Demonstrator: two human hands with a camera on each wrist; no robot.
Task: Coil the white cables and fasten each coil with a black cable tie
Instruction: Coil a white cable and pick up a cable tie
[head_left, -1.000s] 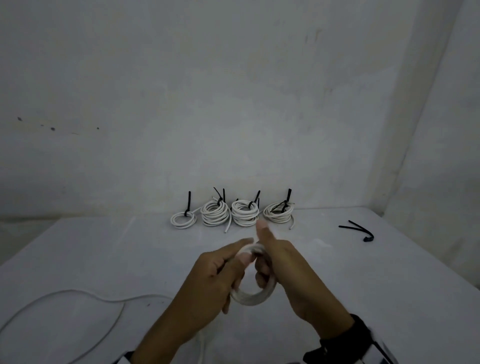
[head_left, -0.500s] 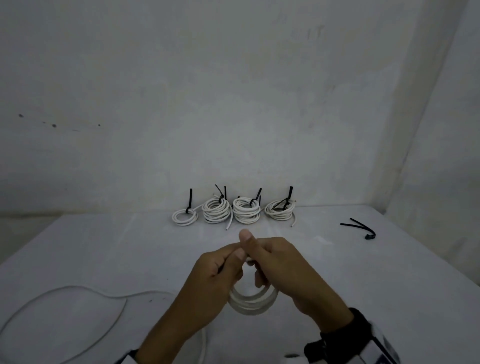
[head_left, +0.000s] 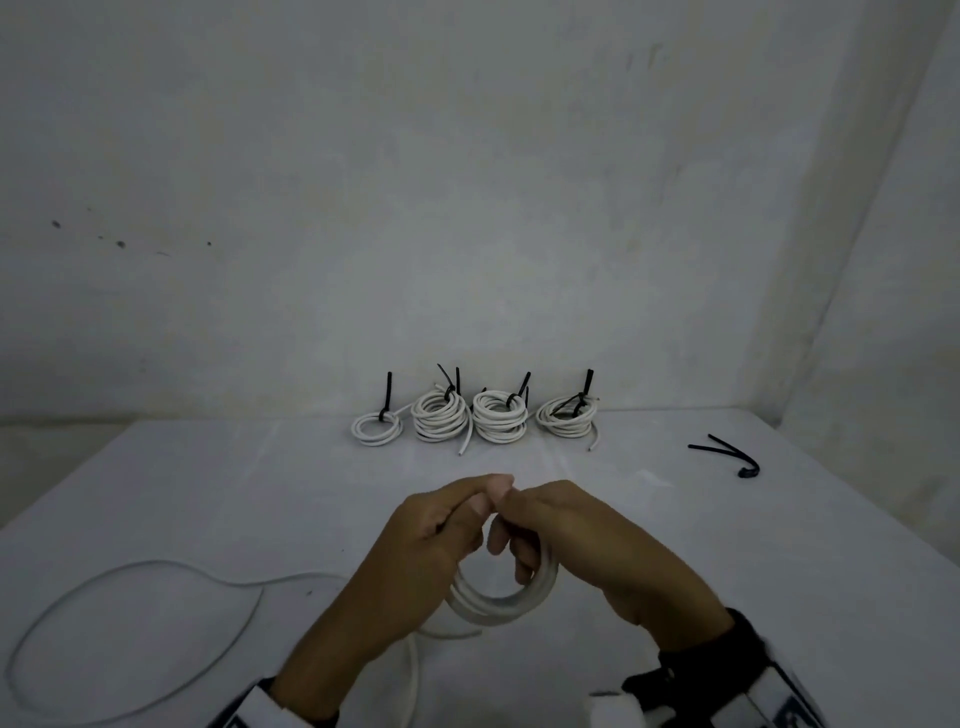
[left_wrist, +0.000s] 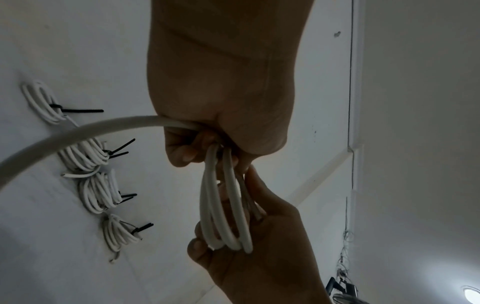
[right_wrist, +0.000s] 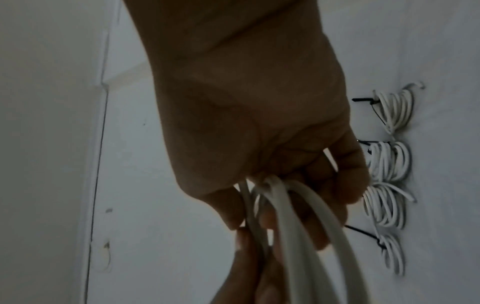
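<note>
A small coil of white cable (head_left: 501, 603) hangs between both hands above the table's middle. My left hand (head_left: 447, 535) grips its upper left side and the loose strand, and my right hand (head_left: 550, 525) curls round its right side, thumbs meeting on top. The left wrist view shows the coil (left_wrist: 226, 214) as several loops running from the left fingers into the right palm. In the right wrist view the loops (right_wrist: 285, 209) pass under the curled fingers. The cable's free tail (head_left: 130, 613) loops across the table at the left. Loose black cable ties (head_left: 727, 454) lie at the right.
Several tied white coils (head_left: 493, 421), each with a black tie sticking up, stand in a row at the table's (head_left: 779, 545) far edge against the wall. A wall corner rises at the right.
The right thumb, raised a second ago, has come down onto the coil beside the left thumb. The coil sits a little lower between the hands, and the loose tail has shifted slightly.
</note>
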